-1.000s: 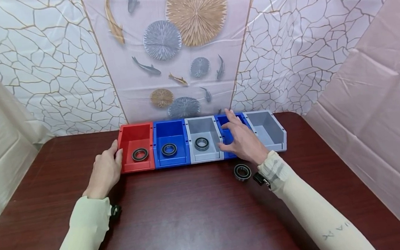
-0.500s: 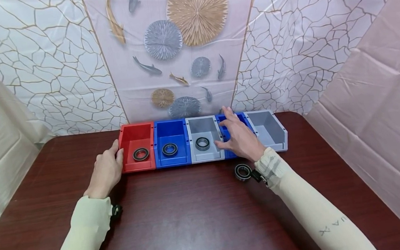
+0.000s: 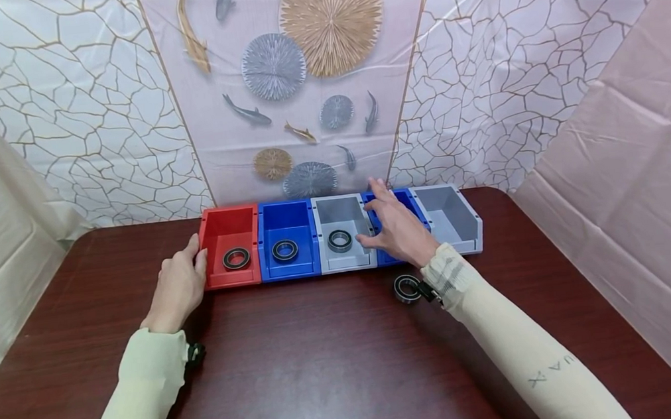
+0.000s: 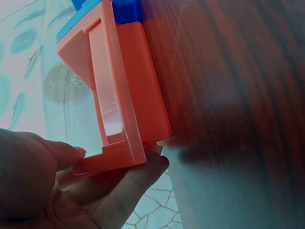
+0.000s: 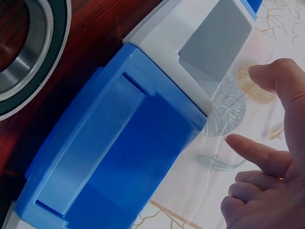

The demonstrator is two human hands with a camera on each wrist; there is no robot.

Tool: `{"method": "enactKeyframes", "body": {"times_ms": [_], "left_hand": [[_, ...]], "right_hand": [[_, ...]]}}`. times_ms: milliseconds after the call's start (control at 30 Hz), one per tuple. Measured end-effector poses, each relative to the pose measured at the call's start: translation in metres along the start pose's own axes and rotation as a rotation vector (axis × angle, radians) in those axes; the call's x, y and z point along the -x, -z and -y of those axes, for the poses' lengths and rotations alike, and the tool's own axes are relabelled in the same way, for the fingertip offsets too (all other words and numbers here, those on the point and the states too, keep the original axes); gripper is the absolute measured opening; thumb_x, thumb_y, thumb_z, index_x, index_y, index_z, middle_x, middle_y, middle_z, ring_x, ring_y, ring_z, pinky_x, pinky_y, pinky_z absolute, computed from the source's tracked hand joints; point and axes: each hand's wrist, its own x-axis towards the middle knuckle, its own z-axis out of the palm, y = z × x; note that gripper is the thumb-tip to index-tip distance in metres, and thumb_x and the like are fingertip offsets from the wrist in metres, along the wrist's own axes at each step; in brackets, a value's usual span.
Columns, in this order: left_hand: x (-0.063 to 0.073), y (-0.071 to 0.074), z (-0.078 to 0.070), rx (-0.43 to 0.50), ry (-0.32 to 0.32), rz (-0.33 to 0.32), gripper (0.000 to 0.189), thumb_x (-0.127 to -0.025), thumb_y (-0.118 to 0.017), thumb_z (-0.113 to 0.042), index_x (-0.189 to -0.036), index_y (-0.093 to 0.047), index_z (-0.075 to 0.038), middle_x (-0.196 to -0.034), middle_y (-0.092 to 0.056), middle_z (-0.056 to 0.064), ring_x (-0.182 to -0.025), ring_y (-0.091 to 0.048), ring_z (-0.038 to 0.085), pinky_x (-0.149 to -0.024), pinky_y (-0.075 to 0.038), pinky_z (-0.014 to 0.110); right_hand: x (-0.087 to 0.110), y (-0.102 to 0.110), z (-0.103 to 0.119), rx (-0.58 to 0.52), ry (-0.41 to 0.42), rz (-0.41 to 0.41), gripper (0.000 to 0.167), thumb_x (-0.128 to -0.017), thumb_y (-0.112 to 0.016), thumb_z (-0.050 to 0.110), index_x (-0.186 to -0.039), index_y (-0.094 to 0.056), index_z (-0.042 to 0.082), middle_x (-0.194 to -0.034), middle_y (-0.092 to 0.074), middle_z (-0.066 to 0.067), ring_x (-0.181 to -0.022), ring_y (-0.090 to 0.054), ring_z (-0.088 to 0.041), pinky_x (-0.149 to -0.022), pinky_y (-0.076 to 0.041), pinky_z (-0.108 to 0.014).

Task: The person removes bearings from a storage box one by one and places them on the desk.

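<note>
In the head view my left hand [image 3: 177,286] grips the left wall of the red bin [image 3: 232,280], thumb at the inner side and fingers outside. The left wrist view shows thumb and fingers around that red bin wall [image 4: 112,162]. My right hand [image 3: 399,232] hovers over the right blue bin [image 3: 384,258], fingers spread, holding nothing. A ball bearing [image 3: 400,290] lies on the table just before this bin, partly covered by the wrist camera. The right wrist view has the bearing [image 5: 59,52] large at upper left, with the blue bin [image 5: 128,157] beside it.
Five joined bins form a row along the table's [image 3: 301,359] back edge. Single bearings sit in the red bin [image 3: 237,267], the left blue bin [image 3: 285,260] and the middle grey bin [image 3: 340,249]. A right grey bin [image 3: 447,226] ends the row. Patterned cloth [image 3: 331,163] hangs behind.
My right hand has drifted slightly left, and its wrist camera now overlaps the bearing on the table. The left hand keeps its grip on the red bin.
</note>
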Motion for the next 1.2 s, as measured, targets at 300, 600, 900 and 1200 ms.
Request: {"method": "enactKeyframes", "body": {"times_ms": [300, 600, 900, 1200], "left_hand": [[-0.001, 0.000, 0.000, 0.010, 0.009, 0.010, 0.060, -0.110, -0.041, -0.026, -0.162, -0.017, -0.008, -0.156, -0.039, 0.031, -0.128, -0.053, 0.049, -0.101, -0.051, 0.061], [-0.001, 0.000, 0.000, 0.009, 0.007, 0.006, 0.060, -0.110, -0.042, -0.026, -0.162, -0.017, -0.008, -0.156, -0.038, 0.031, -0.130, -0.052, 0.050, -0.103, -0.048, 0.062], [0.000, -0.001, 0.001, 0.010, 0.008, 0.005, 0.060, -0.110, -0.042, -0.026, -0.162, -0.017, -0.009, -0.155, -0.040, 0.032, -0.126, -0.055, 0.049, -0.100, -0.052, 0.061], [-0.002, -0.001, 0.000, -0.003, 0.005, -0.010, 0.059, -0.110, -0.042, -0.025, -0.162, -0.021, -0.006, -0.155, -0.041, 0.031, -0.128, -0.055, 0.049, -0.103, -0.049, 0.062]], "right_hand": [[-0.004, -0.001, 0.002, 0.013, -0.015, 0.016, 0.062, -0.088, -0.079, 0.032, -0.131, -0.061, -0.008, -0.171, -0.013, -0.021, -0.159, -0.011, -0.036, -0.127, -0.022, -0.050], [-0.010, -0.005, 0.000, 0.021, -0.023, 0.018, 0.062, -0.088, -0.079, 0.032, -0.131, -0.061, -0.008, -0.170, -0.014, -0.021, -0.159, -0.011, -0.036, -0.128, -0.020, -0.050], [-0.016, -0.009, 0.004, 0.018, -0.028, 0.031, 0.063, -0.088, -0.079, 0.035, -0.131, -0.061, -0.008, -0.171, -0.013, -0.019, -0.160, -0.010, -0.034, -0.128, -0.021, -0.048], [-0.022, -0.012, 0.006, 0.012, -0.035, 0.056, 0.064, -0.088, -0.079, 0.036, -0.133, -0.060, -0.006, -0.171, -0.012, -0.019, -0.160, -0.010, -0.034, -0.129, -0.016, -0.046]]}}
